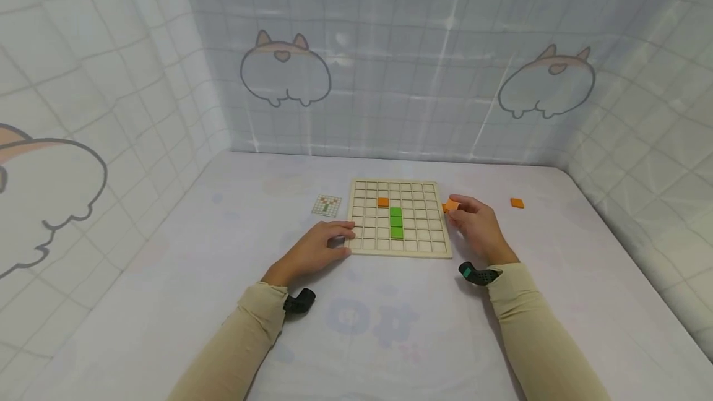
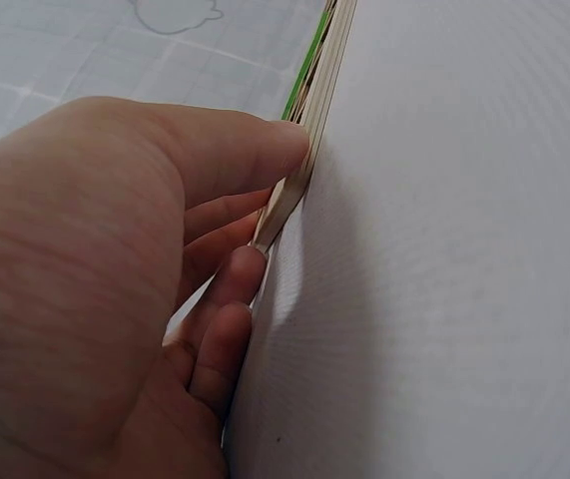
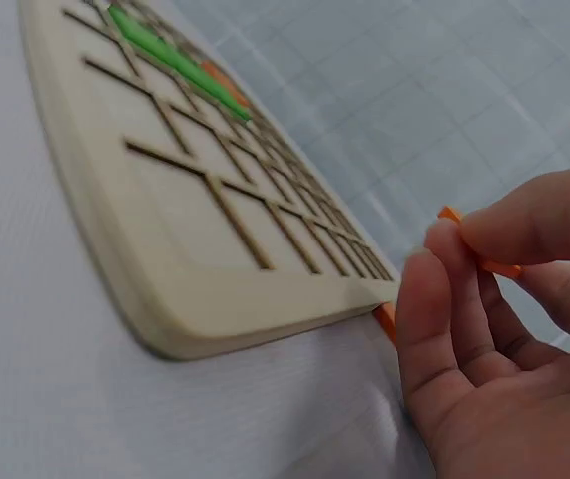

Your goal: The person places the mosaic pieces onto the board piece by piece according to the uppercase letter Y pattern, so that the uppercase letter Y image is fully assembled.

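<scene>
A pale wooden grid board (image 1: 367, 235) lies on the table. Three green tiles (image 1: 397, 232) sit in a column near its middle, with an orange tile (image 1: 383, 202) up and left of them. My left hand (image 1: 314, 249) rests at the board's left edge, its thumb (image 2: 255, 155) against the rim by the near corner and its fingers loosely extended. Just off the board's right side, my right hand (image 1: 479, 228) pinches an orange square tile (image 3: 504, 269) between thumb and fingertips. Below that hand, another orange tile (image 3: 386, 321) lies against the board's edge, partly hidden.
Left of the board lies a small pattern card (image 1: 326, 205) showing a coloured grid design. A separate orange tile (image 1: 517, 203) is on the table to the far right. Fabric walls (image 1: 390, 79) with cartoon animal prints enclose the table's back and sides.
</scene>
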Tool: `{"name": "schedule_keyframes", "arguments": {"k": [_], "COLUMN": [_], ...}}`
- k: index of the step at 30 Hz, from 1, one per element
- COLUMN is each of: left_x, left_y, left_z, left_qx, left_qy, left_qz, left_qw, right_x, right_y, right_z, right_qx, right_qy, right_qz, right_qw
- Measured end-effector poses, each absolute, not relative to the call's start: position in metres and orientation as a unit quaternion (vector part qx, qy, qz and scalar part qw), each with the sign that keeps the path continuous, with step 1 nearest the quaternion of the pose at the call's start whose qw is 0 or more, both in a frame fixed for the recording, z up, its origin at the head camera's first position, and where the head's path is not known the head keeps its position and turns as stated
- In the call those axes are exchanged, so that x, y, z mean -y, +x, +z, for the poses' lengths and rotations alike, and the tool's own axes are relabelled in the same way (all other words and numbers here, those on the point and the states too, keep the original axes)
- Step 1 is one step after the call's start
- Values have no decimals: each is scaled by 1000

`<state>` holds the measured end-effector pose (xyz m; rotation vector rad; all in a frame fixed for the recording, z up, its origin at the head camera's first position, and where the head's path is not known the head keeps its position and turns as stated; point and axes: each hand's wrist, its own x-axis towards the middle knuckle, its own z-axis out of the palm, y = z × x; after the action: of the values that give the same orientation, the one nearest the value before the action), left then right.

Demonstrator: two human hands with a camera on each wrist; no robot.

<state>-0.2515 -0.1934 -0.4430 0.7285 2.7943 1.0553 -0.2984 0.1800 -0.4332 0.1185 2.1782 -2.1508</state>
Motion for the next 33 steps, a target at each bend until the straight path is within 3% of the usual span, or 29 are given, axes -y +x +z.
{"name": "schedule_keyframes", "arguments": {"k": [23,33], "left_x": [194,190], "left_y": [-250,-249], "left_z": [-439,-440], "left_qx": [-910,-910], "left_qy": [235,230], "left_qz": [340,343], "left_qw": [25,34], "right_x": [-166,-153], "right_y": [-299,-312], "right_z": [-430,-425], "right_qx": [-701,-773], "right_qy": [-21,-65], "right_qz": [-709,-626], "right_qw": [67,81]}}
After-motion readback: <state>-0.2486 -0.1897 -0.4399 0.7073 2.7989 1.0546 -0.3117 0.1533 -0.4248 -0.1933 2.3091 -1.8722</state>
